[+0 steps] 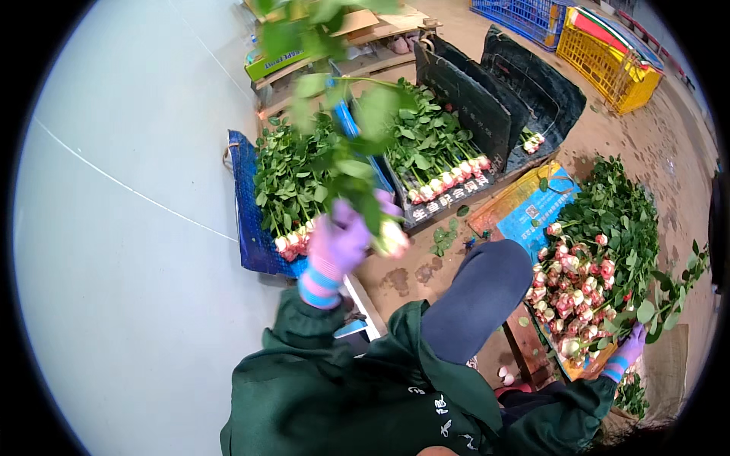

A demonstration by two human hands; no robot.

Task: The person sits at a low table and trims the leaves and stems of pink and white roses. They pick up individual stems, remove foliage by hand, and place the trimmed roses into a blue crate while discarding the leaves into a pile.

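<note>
My left hand (pixel 340 236), in a purple glove with a striped cuff, is raised over the bins and closed around a rose stem. That rose's pink-and-white bloom (pixel 391 239) hangs beside my fingers, and its leaves (pixel 365 114), blurred, stretch far up the view. Off to the right, my gloved right hand (pixel 631 343) grips a leafy rose stem (pixel 664 302) at the lower edge of a large heap of cut roses (pixel 576 285). The heap lies on a blue-and-yellow printed sheet (pixel 527 214), blooms towards me.
Roses lie in rows in a blue bin (pixel 246 211) and a black bin (pixel 450 199); another black bin (pixel 530 85) holds a few. Yellow (pixel 613 71) and blue crates (pixel 516 20) stand behind. A wooden pallet (pixel 393 62) is at the back, a pale wall (pixel 137 199) on the left.
</note>
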